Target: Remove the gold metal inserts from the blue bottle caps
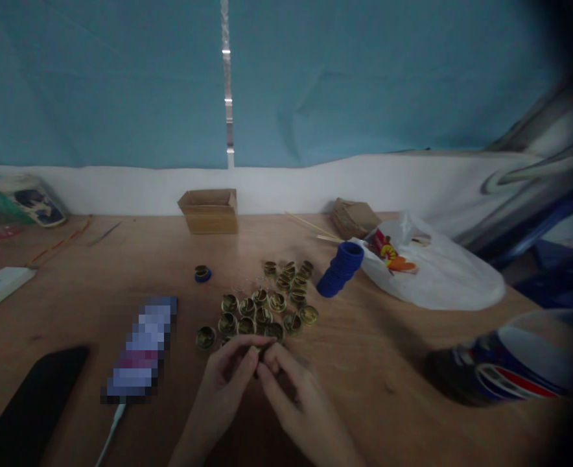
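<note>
My left hand (231,376) and my right hand (293,383) meet at the front middle of the table, fingers closed in a pinch. Between their fingertips is a small, dark brass-coloured piece (263,350), mostly hidden by the fingers. Just beyond lie several round brass-coloured cups (246,307) with a strip or clip across the inside, grouped loosely on the wood. One more brass cup (201,270) sits in a blue ring (202,277) to the left. A leaning stack of blue rings (341,268) stands to the right of the group.
On the wooden table (364,389), a charging phone (140,350) and a black object (34,395) lie left. An open cardboard box (212,214) and folded cardboard (354,218) stand behind. At right are a white plastic bag (442,272) and a Pepsi bottle (500,363).
</note>
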Motion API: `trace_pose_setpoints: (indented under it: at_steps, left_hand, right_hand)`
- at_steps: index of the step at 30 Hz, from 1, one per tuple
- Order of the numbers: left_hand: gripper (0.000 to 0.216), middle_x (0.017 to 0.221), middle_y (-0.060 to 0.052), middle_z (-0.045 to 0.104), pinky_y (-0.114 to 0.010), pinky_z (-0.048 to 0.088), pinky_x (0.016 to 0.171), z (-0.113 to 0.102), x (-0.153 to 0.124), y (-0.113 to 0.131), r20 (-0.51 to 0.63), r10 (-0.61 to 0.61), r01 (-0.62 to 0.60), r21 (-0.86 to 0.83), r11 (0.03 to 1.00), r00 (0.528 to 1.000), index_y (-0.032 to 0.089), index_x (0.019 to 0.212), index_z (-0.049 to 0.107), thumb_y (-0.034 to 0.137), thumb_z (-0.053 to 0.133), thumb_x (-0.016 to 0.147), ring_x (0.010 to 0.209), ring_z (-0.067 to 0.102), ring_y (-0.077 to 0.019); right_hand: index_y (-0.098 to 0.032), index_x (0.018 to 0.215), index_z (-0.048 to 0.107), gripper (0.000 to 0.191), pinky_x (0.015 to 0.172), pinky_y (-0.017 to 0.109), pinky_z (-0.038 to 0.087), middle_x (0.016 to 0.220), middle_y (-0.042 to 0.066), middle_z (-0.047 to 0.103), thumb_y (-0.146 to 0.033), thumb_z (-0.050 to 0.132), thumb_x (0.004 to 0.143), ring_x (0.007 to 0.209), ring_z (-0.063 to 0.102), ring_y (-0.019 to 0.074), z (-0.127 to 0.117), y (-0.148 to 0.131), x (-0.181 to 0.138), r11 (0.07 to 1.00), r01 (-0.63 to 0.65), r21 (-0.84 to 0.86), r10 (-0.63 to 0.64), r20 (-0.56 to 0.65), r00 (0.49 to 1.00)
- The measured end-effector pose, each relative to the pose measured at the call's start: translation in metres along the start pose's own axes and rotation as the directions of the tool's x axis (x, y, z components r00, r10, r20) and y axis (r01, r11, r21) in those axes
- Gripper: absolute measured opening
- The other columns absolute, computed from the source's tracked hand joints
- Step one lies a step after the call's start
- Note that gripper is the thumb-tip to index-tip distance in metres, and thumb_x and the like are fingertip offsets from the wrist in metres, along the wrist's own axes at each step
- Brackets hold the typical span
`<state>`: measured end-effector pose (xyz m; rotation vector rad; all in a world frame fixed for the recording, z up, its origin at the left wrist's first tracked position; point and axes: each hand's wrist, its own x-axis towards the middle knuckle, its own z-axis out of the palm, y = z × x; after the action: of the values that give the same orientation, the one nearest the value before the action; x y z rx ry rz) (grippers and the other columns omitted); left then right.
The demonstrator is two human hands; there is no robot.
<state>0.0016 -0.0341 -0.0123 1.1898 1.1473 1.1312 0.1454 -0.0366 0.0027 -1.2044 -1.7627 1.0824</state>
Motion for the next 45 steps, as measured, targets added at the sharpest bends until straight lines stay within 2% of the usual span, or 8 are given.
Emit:
trace_pose_setpoints:
  at_steps: [10, 17, 24, 30, 36, 39, 43, 45]
  left_hand:
    - [0.023, 0.113, -0.006, 0.071, -0.035, 0.048, 0.097, 0.004, -0.001, 0.002, -0.025, 0.103, -0.101, 0.086, 0.991, 0.994, 0.025, 0.101, 0.071, 0.027, 0.051, 0.091, 0.107, 0.064, -0.0222]
    - [0.023, 0.111, -0.006, 0.072, -0.036, 0.048, 0.096, 0.007, -0.005, 0.000, -0.108, 0.136, -0.127, 0.085, 0.988, 0.985, 0.024, 0.099, 0.071, 0.030, 0.050, 0.091, 0.107, 0.064, -0.0230]
    - [0.034, 0.106, -0.004, 0.073, -0.035, 0.048, 0.091, -0.007, -0.006, 0.004, -0.339, 0.099, -0.081, 0.069, 0.994, 0.935, 0.024, 0.097, 0.071, 0.037, 0.039, 0.095, 0.100, 0.065, -0.0231]
    - [0.029, 0.099, -0.007, 0.074, -0.032, 0.051, 0.085, -0.011, -0.014, 0.002, -0.405, 0.083, -0.094, -0.008, 0.996, 0.911, 0.019, 0.091, 0.070, 0.043, 0.054, 0.088, 0.094, 0.066, -0.0237]
    - [0.027, 0.107, -0.005, 0.072, -0.030, 0.053, 0.080, -0.036, -0.016, 0.017, -0.381, 0.113, -0.025, 0.229, 0.973, 0.917, 0.023, 0.101, 0.067, 0.041, 0.055, 0.087, 0.100, 0.066, -0.0230]
    - [0.031, 0.108, -0.008, 0.071, -0.033, 0.053, 0.079, -0.063, 0.000, 0.026, -0.254, 0.145, -0.012, 0.460, 0.888, 0.956, 0.021, 0.109, 0.063, 0.041, 0.052, 0.089, 0.098, 0.067, -0.0237]
    - [0.026, 0.104, -0.010, 0.070, -0.036, 0.051, 0.082, -0.091, 0.038, 0.034, -0.023, 0.316, -0.158, 0.830, 0.535, 0.948, 0.018, 0.106, 0.062, 0.034, 0.051, 0.089, 0.093, 0.066, -0.0238]
    - [0.021, 0.100, -0.011, 0.070, -0.037, 0.050, 0.082, -0.096, 0.058, 0.035, 0.022, 0.302, -0.170, 0.864, 0.474, 0.953, 0.016, 0.101, 0.063, 0.028, 0.054, 0.086, 0.093, 0.065, -0.0252]
  right_hand:
    - [-0.022, 0.082, 0.061, 0.018, 0.074, 0.029, 0.044, 0.087, 0.002, 0.063, -0.017, 0.046, 0.091, 0.081, 0.058, 0.0176, 0.006, 0.006, 0.002, 0.994, 0.037, 0.102, -0.035, -0.023, 0.999]
    - [-0.020, 0.073, 0.053, 0.021, 0.065, 0.027, 0.040, 0.077, 0.001, 0.055, -0.022, 0.044, 0.092, 0.071, 0.052, 0.0155, 0.019, 0.010, -0.003, 0.998, 0.038, 0.058, -0.033, -0.098, 0.995]
    - [-0.022, 0.068, 0.049, 0.030, 0.058, 0.025, 0.036, 0.065, -0.002, 0.050, -0.026, 0.040, 0.097, 0.061, 0.049, 0.0140, -0.005, -0.003, 0.001, 0.997, 0.052, 0.049, -0.040, -0.223, 0.974]
    - [-0.022, 0.077, 0.059, 0.019, 0.064, 0.028, 0.035, 0.073, 0.000, 0.059, -0.021, 0.048, 0.094, 0.067, 0.055, 0.0160, -0.051, -0.018, 0.056, 0.854, 0.289, -0.433, -0.298, 0.049, 0.953]
    - [-0.018, 0.085, 0.064, 0.012, 0.066, 0.028, 0.038, 0.075, 0.004, 0.067, -0.016, 0.053, 0.089, 0.069, 0.059, 0.0171, -0.049, 0.013, 0.138, 0.667, 0.352, -0.657, -0.262, 0.235, 0.936]
    - [-0.015, 0.084, 0.066, 0.010, 0.066, 0.029, 0.040, 0.077, 0.007, 0.070, -0.014, 0.056, 0.086, 0.070, 0.062, 0.0195, -0.042, 0.029, 0.161, 0.628, 0.355, -0.693, -0.188, 0.307, 0.933]
    - [-0.013, 0.085, 0.066, 0.014, 0.072, 0.033, 0.045, 0.085, 0.009, 0.071, -0.018, 0.053, 0.088, 0.078, 0.065, 0.0208, -0.038, 0.038, 0.170, 0.556, 0.361, -0.749, -0.099, 0.372, 0.923]
    - [-0.014, 0.091, 0.066, 0.017, 0.073, 0.033, 0.044, 0.090, 0.009, 0.072, -0.018, 0.050, 0.090, 0.083, 0.066, 0.0220, -0.039, 0.036, 0.169, 0.528, 0.367, -0.766, -0.090, 0.380, 0.921]
